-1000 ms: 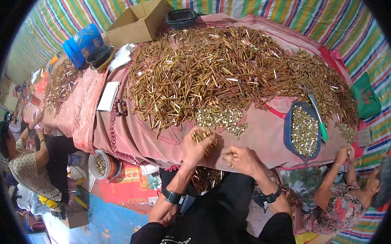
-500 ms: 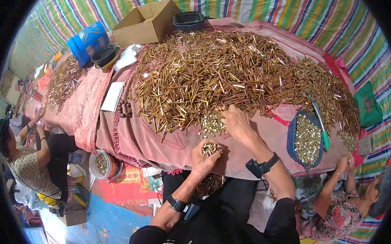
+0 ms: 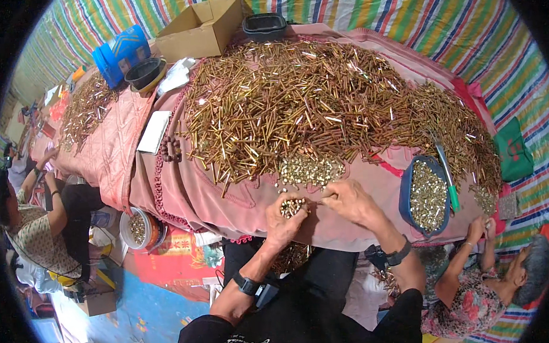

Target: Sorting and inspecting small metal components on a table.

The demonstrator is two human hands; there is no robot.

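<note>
My left hand (image 3: 282, 225) is closed round a bundle of thin metal tubes (image 3: 293, 207), whose round ends face up. Just to its right is my right hand (image 3: 353, 201), fingers pinched together and pointing at the bundle; whatever is between the fingertips is too small to make out. Beyond both hands lies a patch of small pale-gold pieces (image 3: 311, 171) on the pink cloth (image 3: 374, 219). Behind that patch spreads a wide heap of brass-coloured tubes (image 3: 321, 108).
At right stands a blue tub (image 3: 405, 205) of small gold pieces, beside a green-handled tool (image 3: 454, 197). A cardboard box (image 3: 189, 40) and dark basin (image 3: 264, 26) stand at the back. A white bucket (image 3: 127, 233) is lower left. People sit at left (image 3: 45, 243) and right (image 3: 475, 285).
My right hand has drawn back from the small gold pieces toward me, beside the bundle. My left hand keeps its hold and has barely moved.
</note>
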